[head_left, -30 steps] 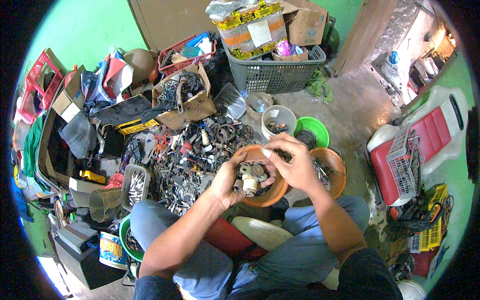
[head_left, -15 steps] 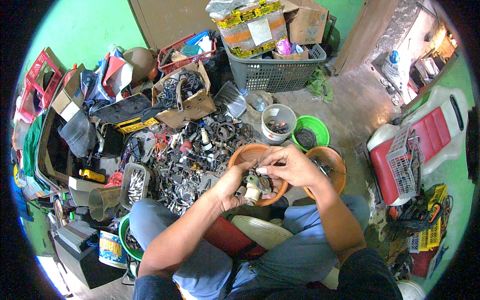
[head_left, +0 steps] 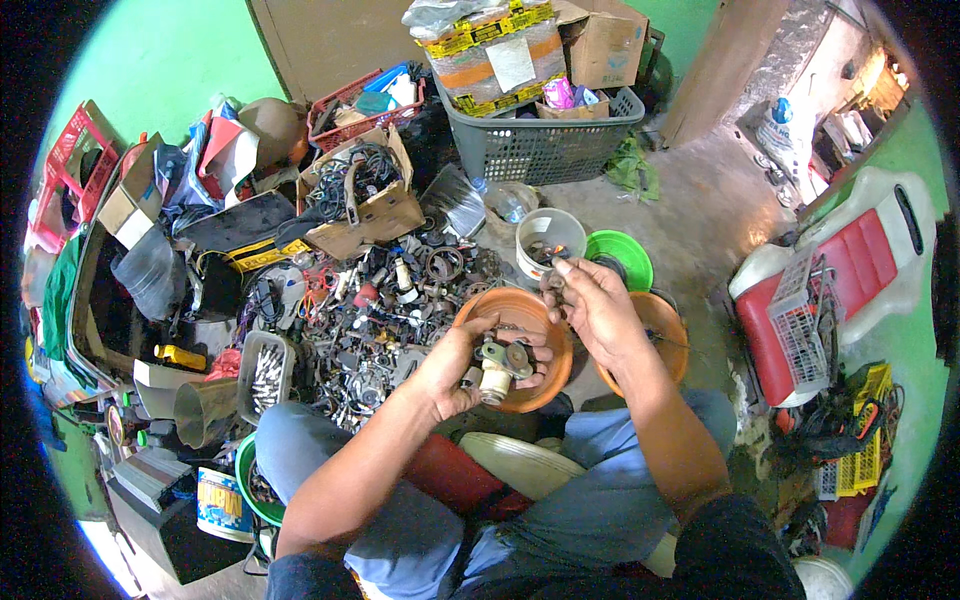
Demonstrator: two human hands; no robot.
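Observation:
My left hand [head_left: 447,372], palm up, cradles a small mechanical part [head_left: 497,372] with a cream cylindrical end and a greyish metal body; its exact kind is unclear. Beneath that hand stands an orange bowl [head_left: 512,304]. To the right and a little farther off, my right hand [head_left: 603,318] is raised with its fingertips pinched round a small dark piece [head_left: 552,284], too small to name. The two hands are apart. A whitish bucket [head_left: 530,264] with some small parts inside is just beyond the right fingertips.
Loose metal parts [head_left: 370,330] are heaped at left, beside a clear tub [head_left: 247,385] of small pieces. A green basin [head_left: 641,262] and second orange bowl [head_left: 679,345] stand at right. Farther back is a grey basket [head_left: 540,155]; a red-and-white seat [head_left: 850,250] stands far right.
My right hand has moved away from the part in my left hand, up and to the right, with a small dark piece in its fingers. My left hand has opened out flatter under the part.

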